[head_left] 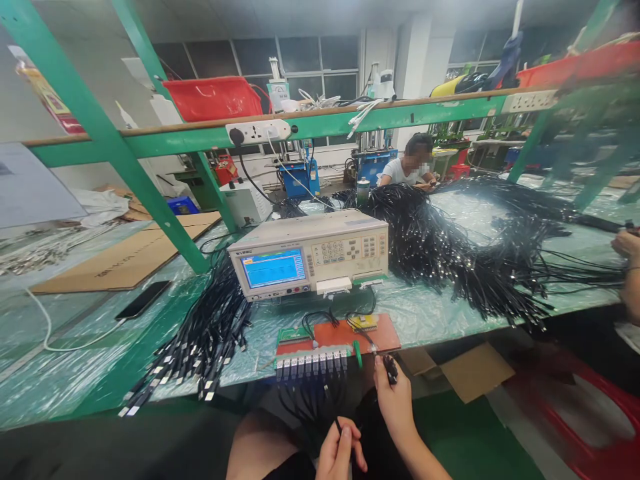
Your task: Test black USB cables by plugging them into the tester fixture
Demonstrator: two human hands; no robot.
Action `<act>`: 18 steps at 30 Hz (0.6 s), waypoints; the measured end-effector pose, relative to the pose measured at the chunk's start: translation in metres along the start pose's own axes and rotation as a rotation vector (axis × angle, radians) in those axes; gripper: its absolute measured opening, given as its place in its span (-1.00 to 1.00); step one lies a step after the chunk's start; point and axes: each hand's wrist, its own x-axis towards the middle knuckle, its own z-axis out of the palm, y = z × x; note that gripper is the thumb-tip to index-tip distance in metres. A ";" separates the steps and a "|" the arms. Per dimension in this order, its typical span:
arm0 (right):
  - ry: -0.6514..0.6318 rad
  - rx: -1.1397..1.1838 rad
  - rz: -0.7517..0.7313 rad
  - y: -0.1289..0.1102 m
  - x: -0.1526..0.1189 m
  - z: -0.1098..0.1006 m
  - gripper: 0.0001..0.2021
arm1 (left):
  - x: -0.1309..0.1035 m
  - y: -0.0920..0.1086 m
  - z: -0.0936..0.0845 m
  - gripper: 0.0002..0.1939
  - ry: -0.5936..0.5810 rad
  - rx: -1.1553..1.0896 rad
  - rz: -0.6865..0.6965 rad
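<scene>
My left hand [341, 448] is closed around a thin black cable below the bench edge. My right hand [393, 393], higher and to the right, has its fingers closed on black cable ends [390, 369] beside the right end of an orange-red board [385, 329]. Along the board's front runs a row of sockets [311, 360] with several black cables [307, 397] plugged in and hanging down. Behind the board stands a beige bench tester [307, 243] with a lit blue screen, wired to the board.
Bundles of black cables lie to the left [200, 327] and right [440, 247] of the tester. A phone [143, 300] and flat cardboard [130, 257] are on the left. Green shelf posts [150, 193] rise from the bench. Another person's hand [627, 245] is at far right; someone sits behind.
</scene>
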 end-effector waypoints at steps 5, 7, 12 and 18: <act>0.024 0.052 -0.009 -0.007 0.001 0.000 -0.47 | -0.002 0.005 0.001 -0.41 0.009 -0.002 0.000; 0.026 0.063 0.000 -0.009 0.001 0.000 -0.47 | -0.002 0.007 0.002 -0.41 0.021 -0.023 0.005; 0.032 0.066 0.020 -0.009 0.001 0.001 -0.46 | -0.001 0.007 0.000 -0.43 0.004 -0.057 0.009; 0.034 0.047 0.060 -0.012 0.006 0.002 -0.47 | -0.001 0.003 -0.001 -0.45 -0.025 -0.117 0.002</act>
